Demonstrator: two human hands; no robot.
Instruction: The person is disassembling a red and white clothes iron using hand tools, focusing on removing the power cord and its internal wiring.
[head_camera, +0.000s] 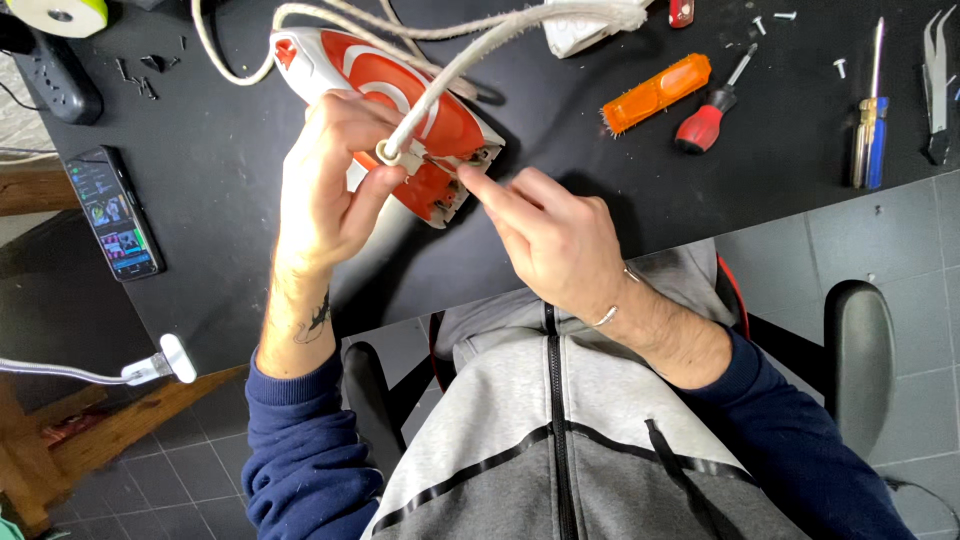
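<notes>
While left hand (330, 175) clamps the red-and-white plastic steam iron (400, 110) by its white braided cord (470, 55) collar over the black bench (220, 170), right hand (550, 235) pinches inside the iron's open rear; better brace steady, small moves

bright overhead light | sharp focus | soft shadows | slight edge distortion
</notes>
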